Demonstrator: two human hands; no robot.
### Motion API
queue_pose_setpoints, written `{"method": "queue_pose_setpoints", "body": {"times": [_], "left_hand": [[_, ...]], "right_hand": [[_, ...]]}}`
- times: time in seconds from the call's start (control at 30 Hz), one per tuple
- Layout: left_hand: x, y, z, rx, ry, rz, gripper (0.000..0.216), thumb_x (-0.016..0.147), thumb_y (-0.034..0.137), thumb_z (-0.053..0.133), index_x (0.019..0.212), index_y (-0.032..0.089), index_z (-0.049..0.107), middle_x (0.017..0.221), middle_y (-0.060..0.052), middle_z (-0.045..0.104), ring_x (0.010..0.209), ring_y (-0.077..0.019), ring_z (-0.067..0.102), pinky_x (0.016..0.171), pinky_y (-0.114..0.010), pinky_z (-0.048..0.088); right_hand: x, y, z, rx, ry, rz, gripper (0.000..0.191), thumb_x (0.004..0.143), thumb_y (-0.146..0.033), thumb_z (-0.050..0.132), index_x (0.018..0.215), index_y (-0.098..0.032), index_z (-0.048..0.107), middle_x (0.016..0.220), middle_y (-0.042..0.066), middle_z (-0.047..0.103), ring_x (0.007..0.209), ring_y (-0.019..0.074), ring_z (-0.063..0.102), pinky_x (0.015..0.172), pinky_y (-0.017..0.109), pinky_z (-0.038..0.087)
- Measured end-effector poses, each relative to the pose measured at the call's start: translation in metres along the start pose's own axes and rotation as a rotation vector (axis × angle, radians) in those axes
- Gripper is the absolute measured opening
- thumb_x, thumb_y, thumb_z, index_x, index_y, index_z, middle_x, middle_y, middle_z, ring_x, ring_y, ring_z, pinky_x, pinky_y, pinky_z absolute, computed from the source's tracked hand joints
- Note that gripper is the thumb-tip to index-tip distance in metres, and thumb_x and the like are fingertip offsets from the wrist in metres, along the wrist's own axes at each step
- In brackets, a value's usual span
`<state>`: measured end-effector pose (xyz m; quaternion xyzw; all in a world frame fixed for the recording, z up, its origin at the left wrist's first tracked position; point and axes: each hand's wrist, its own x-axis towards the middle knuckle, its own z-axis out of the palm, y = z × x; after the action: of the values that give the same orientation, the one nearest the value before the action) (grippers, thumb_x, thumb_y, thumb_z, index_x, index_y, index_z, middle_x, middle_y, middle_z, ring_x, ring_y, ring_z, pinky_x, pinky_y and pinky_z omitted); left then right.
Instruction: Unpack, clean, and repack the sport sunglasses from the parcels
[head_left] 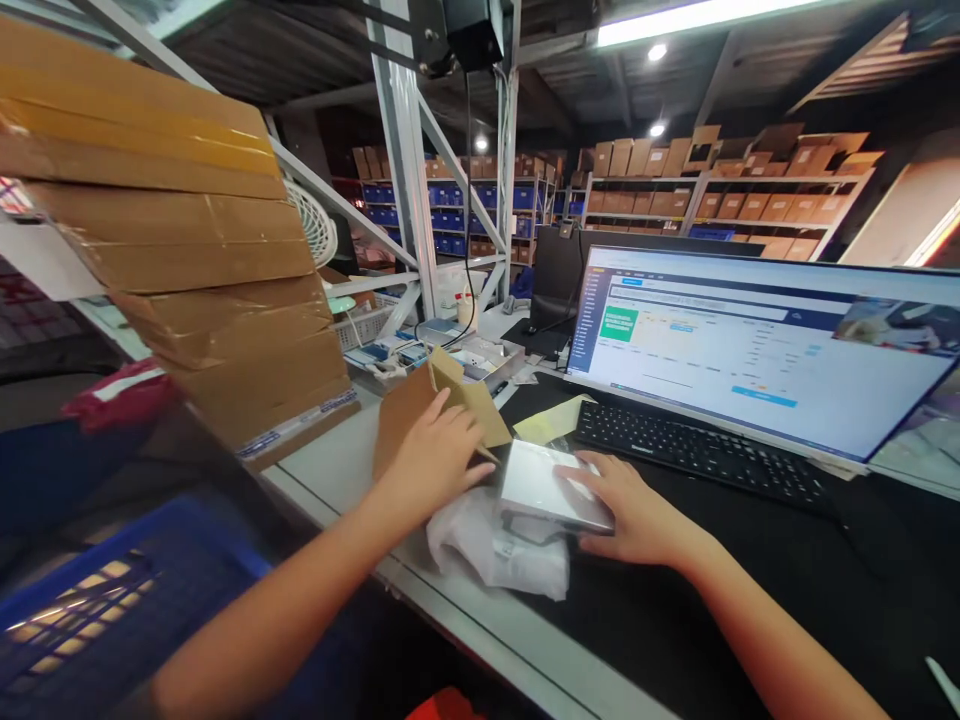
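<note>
My left hand (442,445) is at a small open cardboard box (401,408), its fingers closed over the near edge and a raised flap. What lies inside that box is hidden. With the thumb on the near side and the fingers over the top, my right hand (626,505) grips a flat, shiny white box (536,485). Under and in front of the white box lies a crumpled translucent plastic bag (495,550). A pale yellow paper (551,422) rests just behind it, near the keyboard.
Stacked brown cartons (247,330) rise at the left. A monitor (750,350) and black keyboard (697,450) stand at the right on a black mat (675,620). A blue basket (202,545) is below the desk edge at left. Small items fill a tray (502,370) behind.
</note>
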<state>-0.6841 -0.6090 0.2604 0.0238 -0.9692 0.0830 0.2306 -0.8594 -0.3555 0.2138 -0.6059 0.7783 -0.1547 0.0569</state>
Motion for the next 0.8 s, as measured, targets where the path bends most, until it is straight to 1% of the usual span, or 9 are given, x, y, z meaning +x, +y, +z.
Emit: {"method": "queue_pose_setpoints", "body": {"times": [0.07,0.1,0.2,0.27,0.4,0.5,0.67,0.73,0.8], "left_hand": [[-0.009,-0.016,0.007,0.026,-0.033,-0.083,0.025,0.084,0.039,0.069,0.09,0.015,0.074,0.092,-0.014,0.075,0.098,-0.0327,0.069,0.119,-0.06,0.023],[-0.021,-0.028,0.012,0.019,-0.018,-0.116,0.022,0.085,0.037,0.067,0.089,0.017,0.074,0.092,-0.013,0.075,0.096,-0.0319,0.07,0.119,-0.061,0.022],[-0.076,-0.075,0.025,-0.027,0.086,-0.297,0.032,0.083,0.034,0.061,0.11,0.022,0.073,0.115,-0.014,0.075,0.109,-0.0342,0.068,0.119,-0.066,0.017],[-0.116,-0.11,0.027,-0.109,0.093,-0.442,0.039,0.076,0.033,0.058,0.111,0.024,0.074,0.12,-0.013,0.074,0.113,-0.0369,0.067,0.117,-0.07,0.019],[-0.168,-0.16,0.015,-0.212,0.07,-0.599,0.044,0.071,0.032,0.052,0.109,0.03,0.075,0.123,-0.004,0.073,0.123,-0.0324,0.063,0.114,-0.058,0.039],[-0.171,-0.173,0.005,-0.177,0.085,-0.572,0.046,0.071,0.027,0.048,0.108,0.027,0.075,0.125,-0.006,0.072,0.126,-0.0321,0.061,0.116,-0.063,0.032],[-0.148,-0.183,0.005,-0.128,0.12,-0.492,0.054,0.065,0.019,0.045,0.11,0.026,0.074,0.13,-0.01,0.069,0.128,-0.0318,0.059,0.12,-0.064,0.021],[-0.143,-0.176,0.003,-0.053,0.126,-0.511,0.058,0.069,0.017,0.044,0.121,0.023,0.069,0.139,-0.011,0.063,0.136,-0.0342,0.051,0.119,-0.067,0.02],[-0.141,-0.154,-0.004,0.026,0.143,-0.507,0.064,0.075,0.018,0.046,0.138,0.021,0.057,0.152,-0.013,0.05,0.144,-0.038,0.039,0.117,-0.071,0.017]], "right_hand": [[-0.002,0.002,0.001,0.031,0.018,0.02,0.092,0.066,-0.04,0.083,0.149,-0.033,0.045,0.153,0.014,0.039,0.134,0.0394,0.041,0.111,0.059,0.033],[-0.002,0.003,0.001,0.047,0.023,0.026,0.092,0.065,-0.041,0.084,0.148,-0.033,0.045,0.153,0.014,0.039,0.134,0.0392,0.041,0.111,0.058,0.033],[-0.001,0.006,0.001,0.086,0.03,0.025,0.091,0.064,-0.04,0.085,0.146,-0.03,0.047,0.153,0.014,0.039,0.135,0.0387,0.04,0.112,0.059,0.033],[0.0,0.008,0.001,0.09,0.052,0.016,0.09,0.062,-0.038,0.086,0.143,-0.028,0.049,0.153,0.015,0.041,0.136,0.0393,0.04,0.112,0.06,0.031],[0.0,0.014,-0.001,0.054,0.175,-0.008,0.084,0.063,-0.035,0.085,0.139,-0.027,0.052,0.153,0.016,0.042,0.137,0.0406,0.038,0.112,0.063,0.03],[-0.002,0.017,-0.001,0.039,0.311,-0.03,0.08,0.067,-0.037,0.082,0.14,-0.027,0.05,0.154,0.016,0.04,0.139,0.0416,0.037,0.112,0.065,0.031],[-0.008,0.007,-0.002,-0.019,0.514,-0.069,0.078,0.072,-0.042,0.079,0.141,-0.027,0.048,0.155,0.016,0.038,0.141,0.0429,0.036,0.112,0.065,0.03],[-0.009,0.001,-0.003,-0.069,0.545,-0.104,0.078,0.072,-0.04,0.079,0.142,-0.027,0.047,0.154,0.017,0.039,0.138,0.0424,0.038,0.11,0.064,0.033],[-0.008,-0.005,-0.004,-0.124,0.568,-0.154,0.077,0.072,-0.036,0.078,0.141,-0.027,0.046,0.152,0.017,0.042,0.135,0.0418,0.04,0.107,0.063,0.037]]}}
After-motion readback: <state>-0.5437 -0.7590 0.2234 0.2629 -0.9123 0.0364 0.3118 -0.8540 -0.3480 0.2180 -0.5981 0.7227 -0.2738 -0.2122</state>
